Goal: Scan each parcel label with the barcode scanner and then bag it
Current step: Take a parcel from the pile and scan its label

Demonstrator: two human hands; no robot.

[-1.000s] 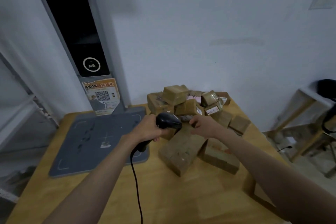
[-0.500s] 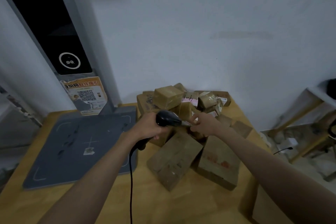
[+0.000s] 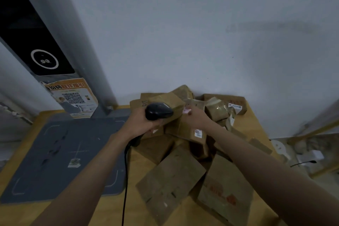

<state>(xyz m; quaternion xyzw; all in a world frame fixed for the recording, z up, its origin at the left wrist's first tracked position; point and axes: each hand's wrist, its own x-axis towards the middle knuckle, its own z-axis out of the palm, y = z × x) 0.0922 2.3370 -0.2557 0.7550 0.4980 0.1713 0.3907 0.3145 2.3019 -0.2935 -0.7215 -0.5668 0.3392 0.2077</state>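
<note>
Barcode scanner [image 3: 159,111]: black, handheld, its head over the near edge of the parcel pile, aimed toward the parcels at the back.
Left hand [image 3: 139,124]: wrapped around the scanner's handle, fingers [image 3: 154,128] curled tight on it.
Scanner cable [image 3: 125,180]: black, hangs from the handle's base and runs down across the desk toward the viewer.
Right hand [image 3: 197,116]: reaches into the pile just right of the scanner head; fingertips pinch a small pinkish-white label [image 3: 186,110]; which parcel the label belongs to cannot be told.
Parcel pile [image 3: 183,143]: brown cardboard boxes and taped packets heaped against the wall, several tilted and leaning on each other.
White sticker [image 3: 197,132]: on a box just under the right wrist, printed digits blurred.
Large boxes [image 3: 170,180]: two lie at the front of the pile, the right one with red print.
Desk [image 3: 110,213]: light wood, carries everything.
Grey mat [image 3: 60,159]: flat pad with white corner marks, left of the pile, under the left forearm.
Grey post [image 3: 55,33]: rises from the mat's far edge, with a black screen and a QR-code notice [image 3: 73,97] stuck on.
</note>
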